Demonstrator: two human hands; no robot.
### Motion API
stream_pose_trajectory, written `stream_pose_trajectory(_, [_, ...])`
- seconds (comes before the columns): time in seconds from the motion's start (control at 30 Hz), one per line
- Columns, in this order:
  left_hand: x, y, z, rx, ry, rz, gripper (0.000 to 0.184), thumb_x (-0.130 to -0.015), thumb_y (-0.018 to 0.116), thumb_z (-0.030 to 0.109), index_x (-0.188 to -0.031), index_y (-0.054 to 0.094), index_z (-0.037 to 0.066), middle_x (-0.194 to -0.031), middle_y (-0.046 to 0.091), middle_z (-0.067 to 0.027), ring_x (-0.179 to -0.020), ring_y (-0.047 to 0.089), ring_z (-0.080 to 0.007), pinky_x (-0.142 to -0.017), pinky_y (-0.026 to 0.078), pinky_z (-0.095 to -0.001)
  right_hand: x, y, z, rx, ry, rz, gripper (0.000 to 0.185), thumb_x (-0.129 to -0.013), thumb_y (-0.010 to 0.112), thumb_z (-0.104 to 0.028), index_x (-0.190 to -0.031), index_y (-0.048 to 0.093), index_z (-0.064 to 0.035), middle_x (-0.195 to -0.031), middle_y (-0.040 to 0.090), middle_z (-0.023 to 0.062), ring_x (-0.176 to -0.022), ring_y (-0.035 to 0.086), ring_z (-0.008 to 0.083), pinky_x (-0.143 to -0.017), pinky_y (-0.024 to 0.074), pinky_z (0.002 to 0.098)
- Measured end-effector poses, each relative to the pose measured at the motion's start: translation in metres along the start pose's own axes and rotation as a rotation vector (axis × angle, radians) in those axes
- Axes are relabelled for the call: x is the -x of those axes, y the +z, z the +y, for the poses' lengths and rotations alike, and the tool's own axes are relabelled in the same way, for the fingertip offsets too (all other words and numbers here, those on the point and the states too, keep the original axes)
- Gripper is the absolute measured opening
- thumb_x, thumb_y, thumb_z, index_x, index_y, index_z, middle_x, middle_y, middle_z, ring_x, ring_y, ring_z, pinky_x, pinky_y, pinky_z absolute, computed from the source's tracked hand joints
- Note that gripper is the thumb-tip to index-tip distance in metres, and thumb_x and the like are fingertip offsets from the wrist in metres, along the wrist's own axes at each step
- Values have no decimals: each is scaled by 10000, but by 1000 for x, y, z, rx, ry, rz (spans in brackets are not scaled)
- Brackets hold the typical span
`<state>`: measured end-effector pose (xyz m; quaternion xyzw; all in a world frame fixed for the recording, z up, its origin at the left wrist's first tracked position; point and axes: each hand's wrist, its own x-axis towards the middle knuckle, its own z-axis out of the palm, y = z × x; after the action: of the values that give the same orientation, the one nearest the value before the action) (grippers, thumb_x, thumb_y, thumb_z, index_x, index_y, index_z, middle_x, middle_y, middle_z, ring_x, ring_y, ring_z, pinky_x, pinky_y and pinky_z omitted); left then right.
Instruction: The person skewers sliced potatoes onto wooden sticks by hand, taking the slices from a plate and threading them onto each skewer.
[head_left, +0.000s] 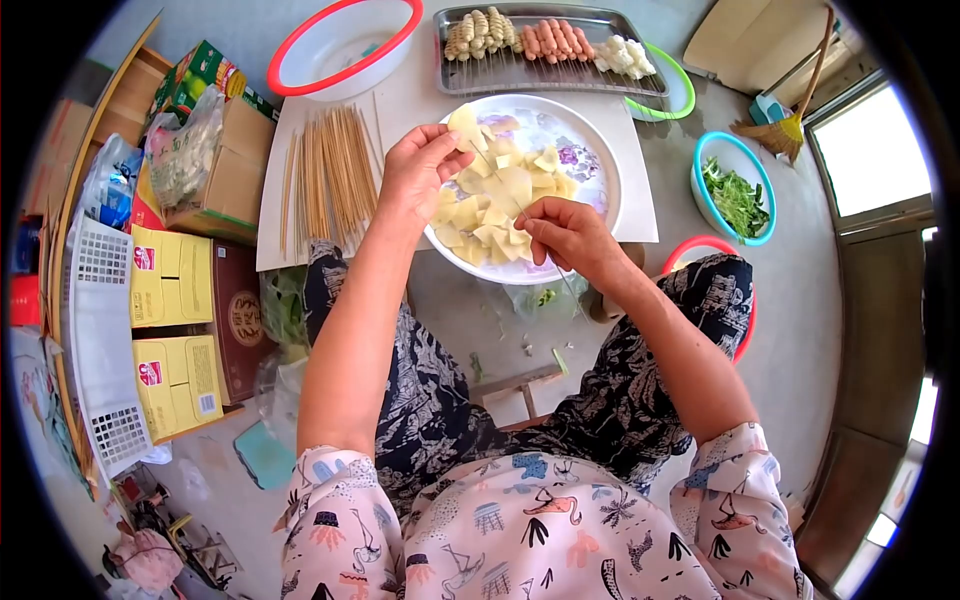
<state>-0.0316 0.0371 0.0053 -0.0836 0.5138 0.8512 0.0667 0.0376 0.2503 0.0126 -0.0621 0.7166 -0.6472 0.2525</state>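
Note:
My left hand (pixel 422 170) pinches a thin pale potato slice (pixel 466 127) above the far left part of a white plate (pixel 606 160). In my right hand (pixel 570 238) is a thin skewer (pixel 572 290), its back end sticking out below the fist and its front part running up toward the left hand. Another potato slice (pixel 509 190) appears to sit on the skewer between my hands. Beneath them, the flower-patterned plate holds a heap of potato slices (pixel 490 238). Whether the skewer's tip touches the slice in my left hand, I cannot tell.
Loose bamboo skewers (pixel 335 175) lie left on the white table (pixel 640 215). Behind the plate, a metal tray (pixel 500 85) bears several filled skewers. A red-rimmed basin (pixel 345 50) stands back left; a blue basin of greens (pixel 735 190) is on the floor at right.

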Motion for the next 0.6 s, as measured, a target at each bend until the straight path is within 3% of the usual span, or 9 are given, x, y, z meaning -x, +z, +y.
stream_pose_trajectory(0.27, [5,2,-5,-1,-41,-41,147,-846,596,64,-953,524,-7,-933,590,-110,-822,607,-195,-795,532,-292,-2,2,0,36,-49,-2,149,-927,495,-143,-971,583,-31,-594,534,-15,-470,377,19,-433,278,175])
stream_pose_trajectory(0.33, [8,5,-4,37,-55,-42,143,-847,599,82,-941,534,-4,-928,592,-110,-825,606,-194,-800,532,-301,-3,2,1,23,-67,35,128,-901,527,-109,-918,601,-7,-619,563,2,-550,467,43,-502,355,200])
stream_pose_trajectory(0.6, [8,1,-5,145,-90,-33,143,-848,608,120,-914,571,-1,-923,597,-111,-845,598,-191,-807,532,-325,-13,2,23,30,-165,73,121,-892,538,-100,-930,604,-6,-634,571,5,-595,498,45,-564,393,205])
